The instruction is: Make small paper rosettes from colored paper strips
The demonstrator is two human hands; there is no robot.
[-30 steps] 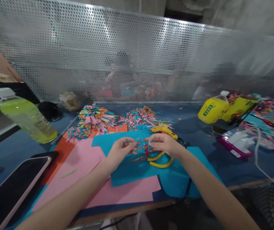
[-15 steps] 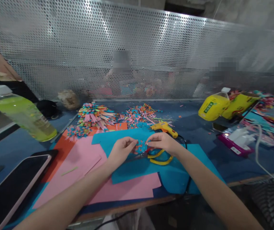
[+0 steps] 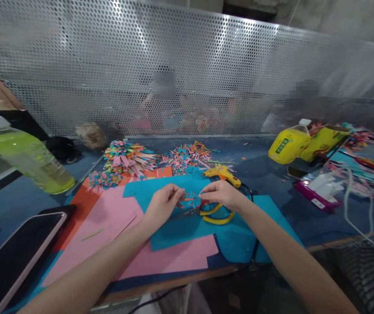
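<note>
Between my hands is a small blue-and-orange fringed paper flower [image 3: 192, 199], raised over blue paper [image 3: 170, 235]. My left hand [image 3: 165, 204] pinches its left side, and the fingertips of my right hand [image 3: 222, 194] close on its right side. Yellow-handled scissors [image 3: 219, 218] lie under the right hand, their blades partly hidden. Just behind that hand rests a yellow glue gun [image 3: 222, 173] with a black cord. Pink paper [image 3: 92, 235] spreads out beneath my left forearm.
Fringed paper bundles [image 3: 128, 157] and cut strips [image 3: 187, 155] lie behind the sheets. A phone [image 3: 20, 261] and a green drink bottle [image 3: 26, 159] stand at left. On the right are a yellow bottle [image 3: 287, 144], a tissue pack [image 3: 317, 194] and a white cable [image 3: 353, 218]. A perforated metal panel [image 3: 180, 56] rises behind.
Both hands keep their pinch on the paper flower, which has turned slightly and shows more orange on its left. The whole view has shifted a little.
</note>
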